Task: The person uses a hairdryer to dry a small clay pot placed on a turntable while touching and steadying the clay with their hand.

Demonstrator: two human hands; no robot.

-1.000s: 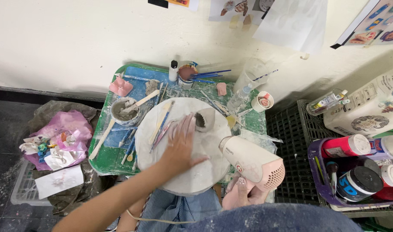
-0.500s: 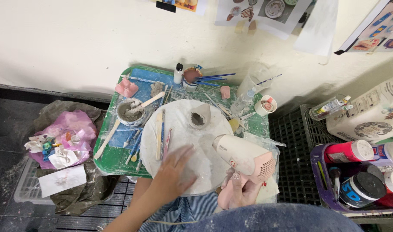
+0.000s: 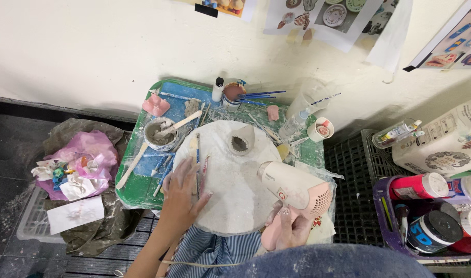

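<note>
On the white board [image 3: 230, 190], your right hand [image 3: 289, 229] grips the dryer [image 3: 294, 190], drying the clay cup [image 3: 240, 141]; left hand [image 3: 181, 193] lies open, flat.

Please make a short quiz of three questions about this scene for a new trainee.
1. True or false: the right hand holds a pink hair dryer.
2. Where does the left hand rest? A) on the round board B) in the grey bowl C) on the pink bag
3. What does the dryer's nozzle face?

Key: 1 true; 2 A; 3 the small clay piece.
</note>
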